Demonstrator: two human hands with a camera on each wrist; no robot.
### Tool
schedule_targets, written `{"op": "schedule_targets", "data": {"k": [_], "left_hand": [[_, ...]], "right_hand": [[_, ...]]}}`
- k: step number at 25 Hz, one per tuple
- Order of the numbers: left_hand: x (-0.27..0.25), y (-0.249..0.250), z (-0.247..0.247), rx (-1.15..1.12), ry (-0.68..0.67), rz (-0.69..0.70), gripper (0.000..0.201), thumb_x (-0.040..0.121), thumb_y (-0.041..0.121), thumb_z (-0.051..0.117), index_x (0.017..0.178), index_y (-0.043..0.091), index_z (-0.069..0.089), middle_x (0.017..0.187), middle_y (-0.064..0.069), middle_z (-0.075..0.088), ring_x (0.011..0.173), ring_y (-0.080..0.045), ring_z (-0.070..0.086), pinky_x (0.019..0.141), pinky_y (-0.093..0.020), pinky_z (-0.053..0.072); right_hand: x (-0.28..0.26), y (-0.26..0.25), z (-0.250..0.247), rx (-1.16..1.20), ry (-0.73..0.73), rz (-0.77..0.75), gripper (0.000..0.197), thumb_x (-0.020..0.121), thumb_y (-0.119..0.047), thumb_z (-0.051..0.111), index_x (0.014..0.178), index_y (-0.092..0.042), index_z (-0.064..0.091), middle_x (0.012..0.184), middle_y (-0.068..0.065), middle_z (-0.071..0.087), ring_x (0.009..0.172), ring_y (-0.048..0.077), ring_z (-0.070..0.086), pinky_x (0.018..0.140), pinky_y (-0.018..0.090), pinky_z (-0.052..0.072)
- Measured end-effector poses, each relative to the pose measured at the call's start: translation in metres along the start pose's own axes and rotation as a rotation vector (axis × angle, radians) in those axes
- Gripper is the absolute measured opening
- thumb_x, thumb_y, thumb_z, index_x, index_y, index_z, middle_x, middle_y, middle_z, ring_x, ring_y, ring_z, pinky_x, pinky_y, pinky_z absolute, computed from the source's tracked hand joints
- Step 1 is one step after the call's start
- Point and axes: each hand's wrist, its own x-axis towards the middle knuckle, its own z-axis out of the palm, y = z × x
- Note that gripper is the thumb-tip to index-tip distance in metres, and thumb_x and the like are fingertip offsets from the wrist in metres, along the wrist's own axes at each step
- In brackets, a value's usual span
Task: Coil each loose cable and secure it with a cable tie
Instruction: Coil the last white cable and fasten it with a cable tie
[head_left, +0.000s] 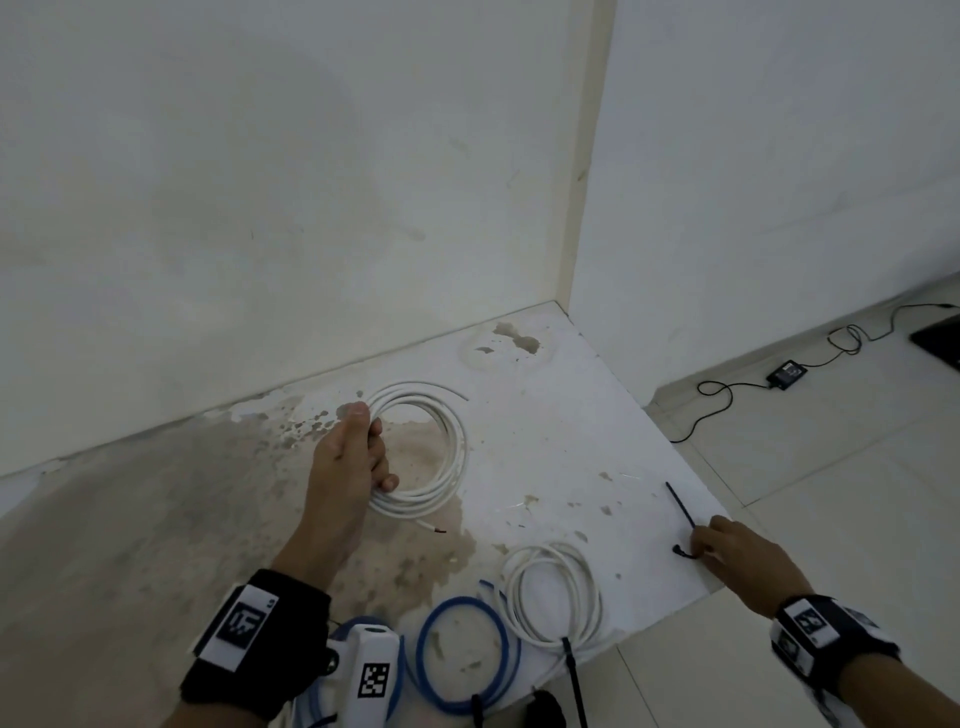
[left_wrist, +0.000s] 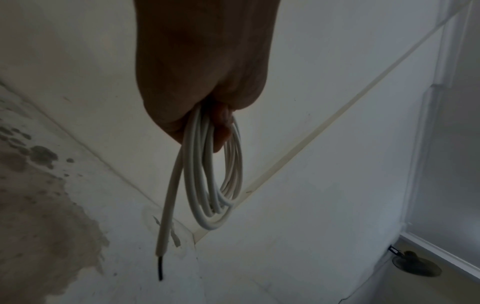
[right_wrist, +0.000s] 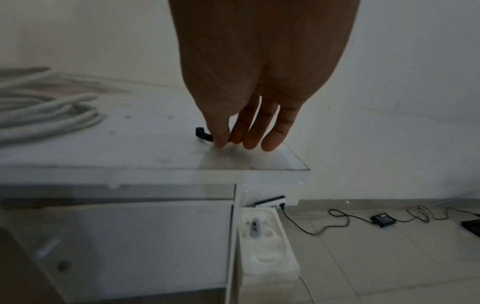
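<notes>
- My left hand (head_left: 343, 457) grips a white cable coil (head_left: 434, 452), fingers (head_left: 387, 483) curled through the loops, thumb on the outside. Coil is lifted off the table; in the left wrist view the loops (left_wrist: 215, 174) hang from my fist, and a free end with a dark bare tip (left_wrist: 160, 271) dangles beside them.
- My right hand (head_left: 737, 551) is down at the right edge of the table, fingers (right_wrist: 270, 131) narrow, thumb and forefinger pinching a black cable tie (head_left: 683, 512). Tie head (right_wrist: 200, 132) sticks out left of my thumb; the tail lies flat on the table, pointing away from me.
- Second white coil (head_left: 553, 592) lies flat near the front edge, a black tie (head_left: 571, 670) on its near side. Blue coil (head_left: 467, 654) just beside it to the left, touching or overlapping; cannot tell which.
- Table (head_left: 571, 415): white top, paint worn off in a large brown-grey patch (head_left: 130, 519) on the left half, chipped spot (head_left: 514, 340) at the far corner.
- Table sits in a corner: walls (head_left: 260, 182) behind and at the far right. Bare stretch of top between the two white coils.
- Right edge drops to a tiled floor (head_left: 857, 467), where a black power adapter (head_left: 787, 373) and its cord (head_left: 717, 400) lie well apart from my right hand.
</notes>
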Motion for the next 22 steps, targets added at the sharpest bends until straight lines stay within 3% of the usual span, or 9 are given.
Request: {"op": "schedule_targets", "data": {"k": [2,4,6,8,10,14,22], "left_hand": [[0.000,0.003,-0.004,0.024,0.001,-0.006,0.036,0.104,0.037,0.037,0.084,0.010,0.049,0.048,0.009,0.027,0.040,-0.007,0.026,0.041,-0.022,0.036],[-0.002,0.005,-0.006,0.069,-0.020,-0.020,0.036,0.104,0.037,0.038,0.082,0.010,0.049,0.049,0.008,0.028,0.041,-0.008,0.027,0.041,-0.023,0.037],[-0.005,0.008,-0.004,0.114,-0.058,-0.020,0.036,0.104,0.036,0.038,0.079,0.011,0.048,0.051,0.008,0.030,0.043,-0.009,0.028,0.042,-0.024,0.037],[-0.008,0.014,0.000,0.146,-0.086,-0.008,0.036,0.104,0.036,0.037,0.080,0.011,0.047,0.051,0.008,0.031,0.043,-0.009,0.028,0.044,-0.025,0.036],[-0.011,0.022,0.005,0.166,-0.103,0.010,0.038,0.104,0.038,0.036,0.081,0.011,0.047,0.052,0.008,0.031,0.043,-0.009,0.028,0.046,-0.027,0.034],[-0.016,0.036,0.009,0.234,-0.107,0.080,0.049,0.105,0.042,0.027,0.080,0.007,0.052,0.050,0.007,0.030,0.043,-0.011,0.026,0.045,-0.027,0.029],[-0.014,0.044,-0.001,0.233,-0.033,0.114,0.050,0.104,0.043,0.028,0.077,0.010,0.054,0.052,0.007,0.033,0.039,-0.007,0.029,0.043,-0.025,0.032]], "right_hand": [[0.000,-0.021,-0.016,0.188,0.100,-0.064,0.020,0.094,-0.026,0.066,0.089,-0.040,0.054,0.101,-0.014,0.050,0.078,0.004,0.058,0.059,0.019,0.045],[0.000,-0.063,-0.055,0.522,0.188,-0.151,0.021,0.091,-0.017,0.070,0.085,-0.034,0.059,0.095,-0.012,0.061,0.071,0.002,0.062,0.062,0.025,0.050],[-0.009,-0.117,-0.109,0.894,0.080,-0.269,0.009,0.094,-0.009,0.066,0.087,-0.015,0.063,0.085,0.000,0.070,0.068,0.003,0.063,0.064,0.031,0.054],[-0.022,-0.167,-0.157,1.160,-0.104,-0.436,0.006,0.096,-0.001,0.059,0.091,-0.001,0.061,0.089,0.016,0.072,0.075,0.018,0.067,0.069,0.031,0.056],[-0.029,-0.207,-0.184,1.230,-0.186,-0.544,0.007,0.097,0.003,0.056,0.092,0.002,0.060,0.089,0.021,0.072,0.075,0.023,0.067,0.073,0.029,0.056],[-0.019,-0.257,-0.194,1.255,-0.032,-0.542,0.010,0.096,0.004,0.055,0.091,-0.002,0.059,0.080,0.009,0.073,0.071,0.022,0.067,0.073,0.028,0.057],[-0.018,-0.279,-0.208,1.483,0.130,-0.550,0.017,0.096,0.012,0.047,0.089,0.000,0.055,0.081,0.012,0.070,0.077,0.026,0.069,0.081,0.033,0.061]]}}
